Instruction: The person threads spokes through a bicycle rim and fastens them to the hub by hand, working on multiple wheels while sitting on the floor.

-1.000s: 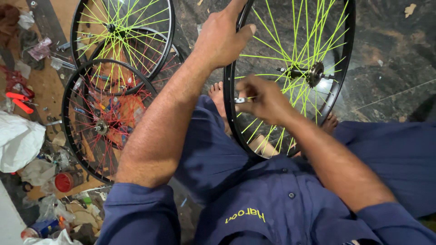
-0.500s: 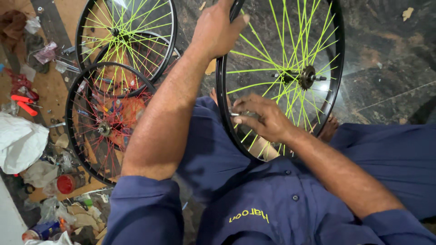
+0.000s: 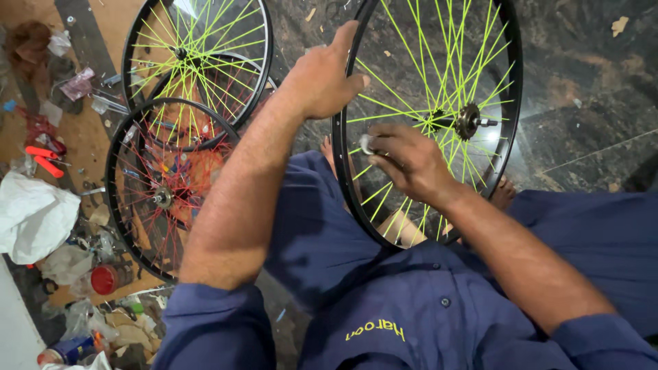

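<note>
Hands were both up on the black wheel with yellow-green spokes (image 3: pixel 439 41), which stood upright between the person's knees, its lower rim down by a bare foot (image 3: pixel 504 194). The left hand (image 3: pixel 322 81) was clamped over the rim's left edge – fingers over the top, thumb pressed against the inner side. The right hand (image 3: pixel 409 161) was curled among the spokes just inside that same edge, fingertips pinching a small silvery tool (image 3: pixel 367 144) against a spoke near the rim. The hub with its sprocket (image 3: pixel 468 120) sat just right of the knuckles, close but apart from them.

Room to move: to the right of the wheel the dark stone floor (image 3: pixel 589 89) lay open, only a few scraps on it. To the left it was tight – a second yellow-spoked wheel (image 3: pixel 199 62) stood close beside the left forearm, and a red-spoked wheel (image 3: pixel 161 188) overlapped its lower edge.

The count: three wheels, two with yellow-green spokes and one with red. Two hands, both on the near wheel. One white bag (image 3: pixel 34 216) at the far left edge, one round red lid (image 3: pixel 104 279) below the red wheel, and loose clutter along that left side, too jumbled to count.
</note>
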